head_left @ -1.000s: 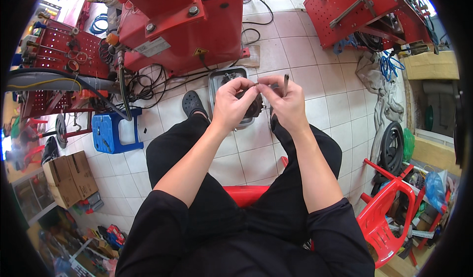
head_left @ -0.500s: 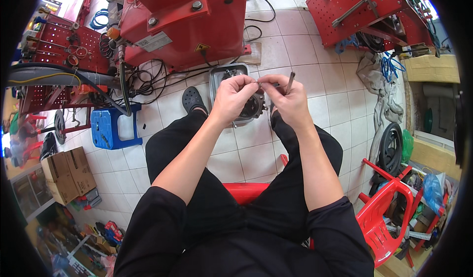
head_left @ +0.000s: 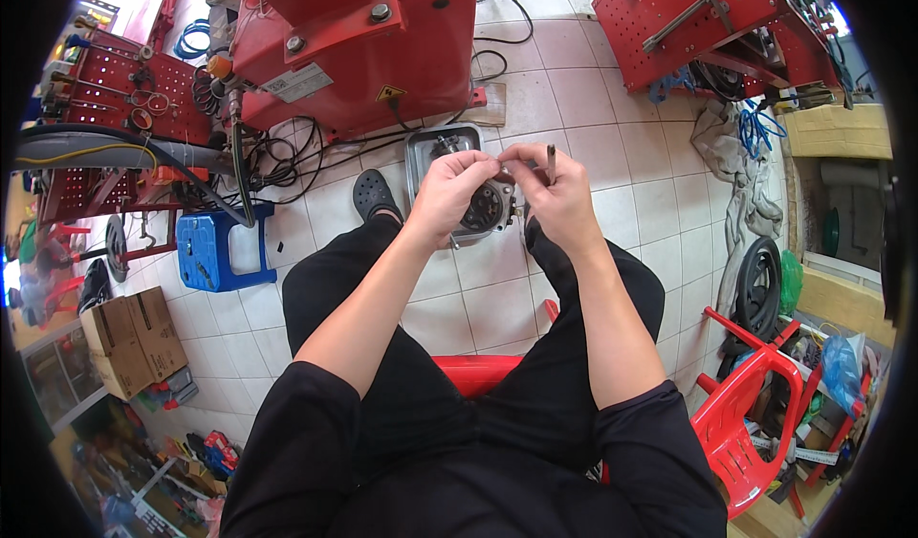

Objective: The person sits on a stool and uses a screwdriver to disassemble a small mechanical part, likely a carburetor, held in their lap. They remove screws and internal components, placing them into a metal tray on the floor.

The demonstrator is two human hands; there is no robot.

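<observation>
My left hand is closed in a pinch, its fingertips meeting those of my right hand over a metal tray. Whatever lies between the fingertips is too small to make out. My right hand is closed too, and a slim dark metal rod sticks up out of its fingers. Under both hands a round, dark-centred metal machine part rests in the grey tray, partly hidden by my left hand. A smaller metal piece lies toward the tray's far end.
A large red machine stands beyond the tray, with black cables on the tiles beside it. To the left are a blue plastic stool and a cardboard box. A red plastic chair and a black tyre are at the right.
The rod has swung from leaning right to nearly upright as my right hand turned slightly. More of the machine part shows between my hands. My left hand has barely moved.
</observation>
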